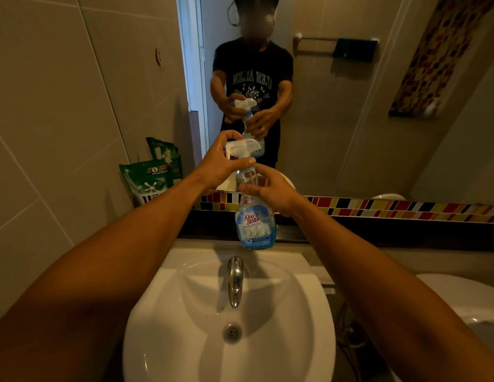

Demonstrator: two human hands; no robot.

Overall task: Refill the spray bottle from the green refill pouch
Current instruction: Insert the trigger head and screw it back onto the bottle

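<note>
The spray bottle is clear blue, with a white trigger head and a label in pale blue and white that carries red lettering. The refill pouch is deep green, printed with a white splash, white lettering and a dark band with a white circle. The basin is glossy white, its tap bright chrome. A tile strip under the mirror is a mosaic of red, yellow, black, white and orange rectangles; a like mosaic band shows in the mirror. The wall tiles are plain beige with pale joints. The worktop is black.
</note>
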